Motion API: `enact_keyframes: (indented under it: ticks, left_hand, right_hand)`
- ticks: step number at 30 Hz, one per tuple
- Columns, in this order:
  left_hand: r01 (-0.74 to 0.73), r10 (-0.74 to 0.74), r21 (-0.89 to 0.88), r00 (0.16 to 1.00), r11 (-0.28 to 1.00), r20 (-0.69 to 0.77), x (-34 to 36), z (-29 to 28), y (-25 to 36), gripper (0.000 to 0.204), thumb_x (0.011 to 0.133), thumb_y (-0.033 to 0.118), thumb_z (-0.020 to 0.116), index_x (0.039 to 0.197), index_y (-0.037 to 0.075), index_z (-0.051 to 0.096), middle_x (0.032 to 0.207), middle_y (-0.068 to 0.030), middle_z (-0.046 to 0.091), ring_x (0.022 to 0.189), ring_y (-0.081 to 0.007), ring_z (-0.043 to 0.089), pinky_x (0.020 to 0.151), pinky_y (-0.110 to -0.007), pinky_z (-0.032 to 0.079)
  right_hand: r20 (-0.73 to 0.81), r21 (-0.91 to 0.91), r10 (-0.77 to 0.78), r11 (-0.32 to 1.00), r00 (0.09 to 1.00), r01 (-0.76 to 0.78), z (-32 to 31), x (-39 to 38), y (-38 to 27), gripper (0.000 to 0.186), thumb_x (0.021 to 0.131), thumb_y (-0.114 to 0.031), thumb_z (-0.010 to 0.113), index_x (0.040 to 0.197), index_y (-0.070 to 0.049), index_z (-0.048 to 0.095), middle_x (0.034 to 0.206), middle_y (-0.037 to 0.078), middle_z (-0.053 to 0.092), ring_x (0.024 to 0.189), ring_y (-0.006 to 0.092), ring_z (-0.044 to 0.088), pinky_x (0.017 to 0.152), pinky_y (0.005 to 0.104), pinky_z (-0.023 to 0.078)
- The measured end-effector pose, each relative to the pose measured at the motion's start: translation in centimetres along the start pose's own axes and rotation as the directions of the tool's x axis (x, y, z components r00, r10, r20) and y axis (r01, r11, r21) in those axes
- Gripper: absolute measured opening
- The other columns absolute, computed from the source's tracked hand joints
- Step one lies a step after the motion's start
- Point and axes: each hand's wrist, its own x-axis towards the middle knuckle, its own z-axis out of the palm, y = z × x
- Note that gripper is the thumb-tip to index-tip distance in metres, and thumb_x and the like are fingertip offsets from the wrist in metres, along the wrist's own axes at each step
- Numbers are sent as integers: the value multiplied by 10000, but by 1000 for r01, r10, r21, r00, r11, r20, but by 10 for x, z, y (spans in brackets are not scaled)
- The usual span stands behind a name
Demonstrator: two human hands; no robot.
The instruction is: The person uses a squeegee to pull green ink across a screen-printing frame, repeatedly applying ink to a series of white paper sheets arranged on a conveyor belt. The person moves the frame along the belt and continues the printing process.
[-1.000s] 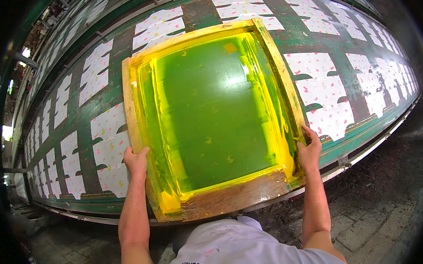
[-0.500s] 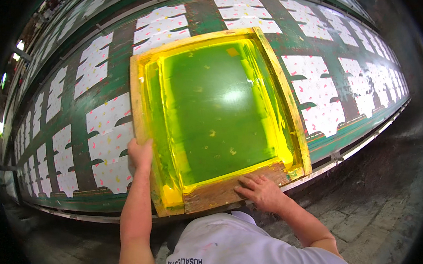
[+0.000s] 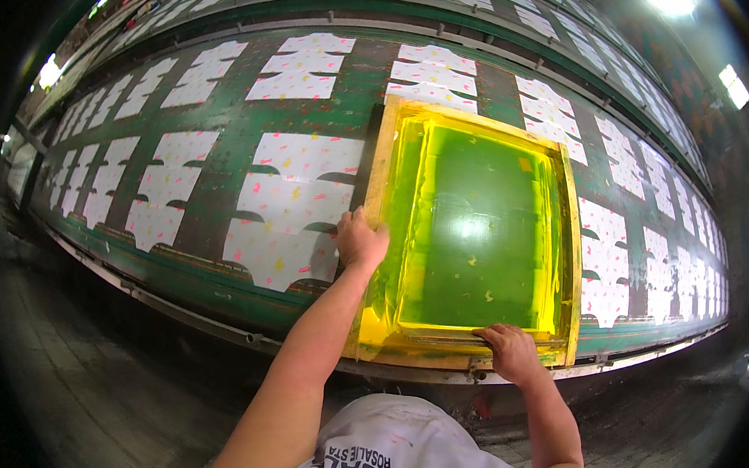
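A screen-printing screen (image 3: 480, 231) with a green mesh, yellow ink along its inner edges and a wooden frame (image 3: 570, 244) lies on a long green table, right of centre. My left hand (image 3: 361, 240) grips the frame's left side, thumb toward the inked edge. At the near side, my right hand (image 3: 508, 349) has its fingers curled over a wooden bar along the lower rail. A dark strip (image 3: 369, 149) shows beside the frame's upper left.
The green table (image 3: 228, 116) carries rows of white cut fabric pieces (image 3: 287, 195) with small pink and yellow prints. Another long table (image 3: 437, 17) runs behind. A metal rail (image 3: 259, 340) follows the near edge. Dark floor (image 3: 113, 373) lies below; lights hang at upper right.
My right hand has moved from the frame's right side to its near bar. The screen now appears farther right and straighter, and the view takes in more of the table and far side.
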Motion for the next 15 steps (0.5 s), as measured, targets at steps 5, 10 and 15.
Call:
enact_keyframes:
  ticks: [5,10,15]
  left_hand:
    - [-23,23,-37,1000,999,-10,0,0,-1,536,914,286,817,1328,-17,662,1265,-219,660,1242,-437,636,1057,-535,559]
    - [-14,14,-15,1000,1000,7,0,0,1,577,940,336,807,1363,-30,667,1276,-214,660,1254,-430,630,1066,-535,554]
    - [-9,9,-16,1000,1000,-12,2,2,0,573,1028,432,728,1352,-38,686,1268,-219,671,1239,-434,634,1065,-538,547]
  right_hand:
    - [-98,-10,20,1000,995,-21,23,-24,-23,521,823,-24,683,1308,-170,806,1230,97,811,1123,346,770,972,471,609]
    - [-318,-51,-78,997,945,65,47,-14,-24,550,807,-42,708,1338,-155,800,1262,99,792,1109,333,764,968,483,600]
    - [-368,-108,-79,993,927,41,43,48,7,541,837,-41,696,1354,-174,789,1226,89,781,1070,327,754,946,469,594]
